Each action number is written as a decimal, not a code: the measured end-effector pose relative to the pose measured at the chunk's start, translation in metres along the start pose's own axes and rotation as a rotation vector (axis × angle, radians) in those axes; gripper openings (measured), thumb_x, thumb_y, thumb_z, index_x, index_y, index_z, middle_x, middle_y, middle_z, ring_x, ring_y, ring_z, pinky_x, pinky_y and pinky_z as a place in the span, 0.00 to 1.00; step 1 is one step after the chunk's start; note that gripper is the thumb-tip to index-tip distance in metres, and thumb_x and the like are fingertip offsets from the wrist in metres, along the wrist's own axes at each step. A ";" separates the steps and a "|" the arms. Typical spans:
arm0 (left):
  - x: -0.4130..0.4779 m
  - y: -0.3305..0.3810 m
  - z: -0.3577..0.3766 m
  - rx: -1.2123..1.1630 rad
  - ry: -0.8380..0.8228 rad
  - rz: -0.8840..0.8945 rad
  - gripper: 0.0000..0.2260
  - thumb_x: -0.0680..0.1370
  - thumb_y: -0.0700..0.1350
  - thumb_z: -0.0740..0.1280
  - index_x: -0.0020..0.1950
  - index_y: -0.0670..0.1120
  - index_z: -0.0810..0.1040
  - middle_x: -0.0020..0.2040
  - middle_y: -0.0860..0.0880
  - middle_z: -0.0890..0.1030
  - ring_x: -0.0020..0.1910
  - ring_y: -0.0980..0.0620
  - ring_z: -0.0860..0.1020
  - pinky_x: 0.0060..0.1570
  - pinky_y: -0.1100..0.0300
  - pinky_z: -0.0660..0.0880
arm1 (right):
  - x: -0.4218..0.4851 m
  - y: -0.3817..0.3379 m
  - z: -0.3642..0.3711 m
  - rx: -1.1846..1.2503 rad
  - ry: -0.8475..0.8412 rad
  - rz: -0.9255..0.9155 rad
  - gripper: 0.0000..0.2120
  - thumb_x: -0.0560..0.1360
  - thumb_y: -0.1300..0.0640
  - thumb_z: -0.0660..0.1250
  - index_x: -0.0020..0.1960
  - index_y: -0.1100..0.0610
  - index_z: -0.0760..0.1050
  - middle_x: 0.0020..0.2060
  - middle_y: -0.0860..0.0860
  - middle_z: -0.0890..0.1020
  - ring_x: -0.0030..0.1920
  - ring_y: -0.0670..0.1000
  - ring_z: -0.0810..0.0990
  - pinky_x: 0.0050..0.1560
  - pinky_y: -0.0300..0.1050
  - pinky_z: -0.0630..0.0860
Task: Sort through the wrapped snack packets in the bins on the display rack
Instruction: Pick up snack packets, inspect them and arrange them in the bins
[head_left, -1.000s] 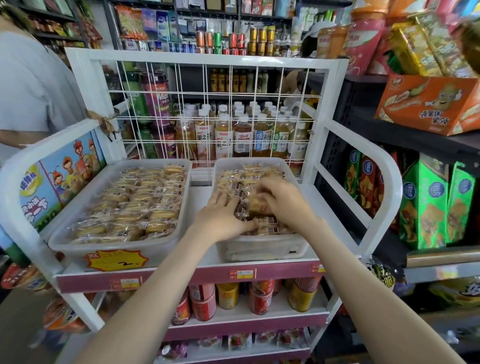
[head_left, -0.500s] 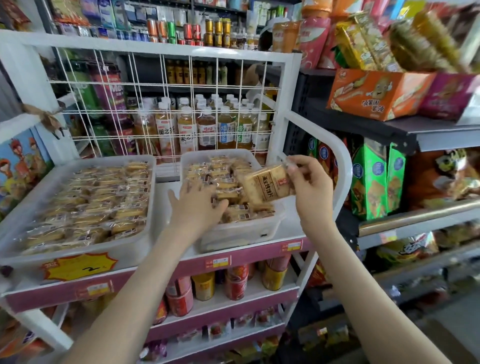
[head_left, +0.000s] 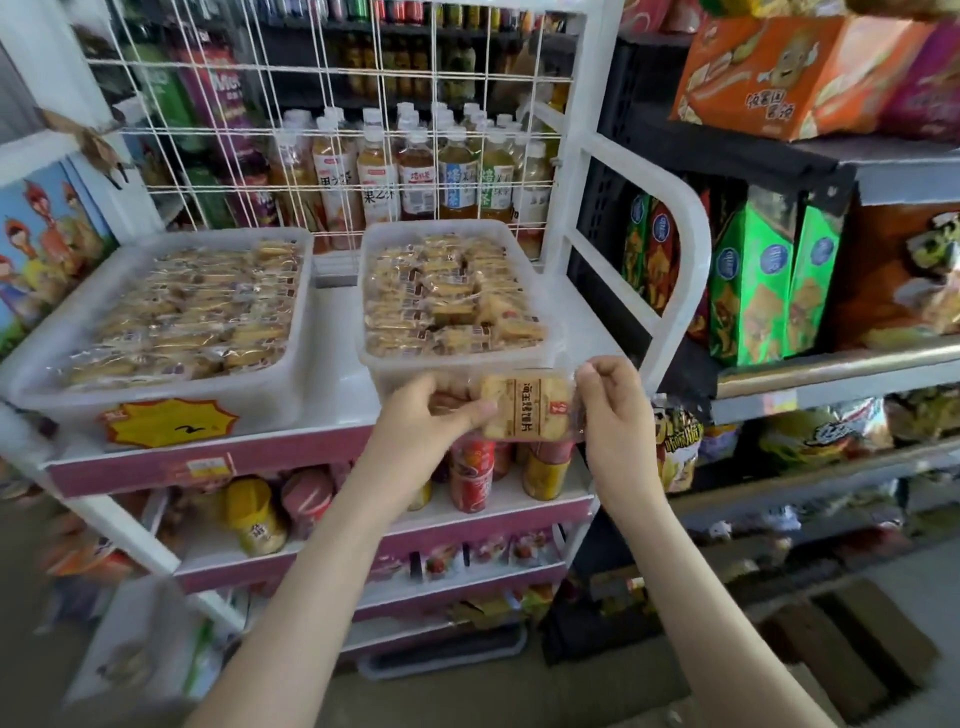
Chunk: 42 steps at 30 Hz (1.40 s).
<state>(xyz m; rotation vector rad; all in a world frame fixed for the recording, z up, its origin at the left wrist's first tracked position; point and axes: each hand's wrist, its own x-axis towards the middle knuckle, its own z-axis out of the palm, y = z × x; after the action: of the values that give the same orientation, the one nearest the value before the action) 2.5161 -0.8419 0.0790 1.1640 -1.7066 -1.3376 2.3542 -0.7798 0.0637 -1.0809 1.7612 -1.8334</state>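
While two bins sat full on the top shelf of a white rack, a person held a single wrapped packet up between both hands, just in front of the right bin and below its rim. The left hand pinched the packet's left edge, thumb over the wrapper and fingers curled behind it; the right hand gripped the right edge with its fingers curled round. The packet – clear wrap over a pale cake, with a brown printed label – stood upright, label towards the camera. Whether it touched the bin's front wall could not be told.

Rows of like packets filled the right bin and the left bin beside it, the latter carrying a yellow starburst tag on its front. Bottles stood behind the rack's wire grid, cans lined the shelf beneath the hands, and green bags hung on the neighbouring shelf to the right.
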 end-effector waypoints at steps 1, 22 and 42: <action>-0.002 -0.004 -0.001 -0.008 -0.003 -0.033 0.08 0.74 0.47 0.73 0.49 0.47 0.79 0.42 0.56 0.82 0.42 0.61 0.81 0.39 0.71 0.74 | -0.003 0.004 0.001 -0.031 -0.009 -0.005 0.06 0.82 0.58 0.58 0.48 0.58 0.70 0.31 0.52 0.72 0.31 0.46 0.71 0.29 0.39 0.71; -0.023 -0.019 -0.033 0.113 0.089 -0.007 0.09 0.82 0.40 0.61 0.41 0.47 0.69 0.40 0.46 0.76 0.37 0.51 0.76 0.38 0.53 0.78 | -0.006 0.004 0.029 -0.063 -0.278 0.060 0.11 0.82 0.53 0.57 0.42 0.49 0.70 0.29 0.48 0.71 0.29 0.46 0.68 0.27 0.39 0.65; -0.019 -0.003 -0.036 0.092 0.161 0.228 0.07 0.83 0.40 0.58 0.45 0.43 0.67 0.37 0.44 0.75 0.35 0.51 0.73 0.41 0.54 0.71 | 0.013 0.004 -0.002 0.381 -0.727 0.024 0.24 0.71 0.65 0.69 0.64 0.51 0.70 0.41 0.50 0.77 0.46 0.50 0.77 0.52 0.44 0.76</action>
<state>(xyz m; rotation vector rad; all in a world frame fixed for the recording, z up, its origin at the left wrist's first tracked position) 2.5564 -0.8383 0.0858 1.0604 -1.7392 -1.0098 2.3437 -0.7885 0.0636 -1.3223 0.9575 -1.4092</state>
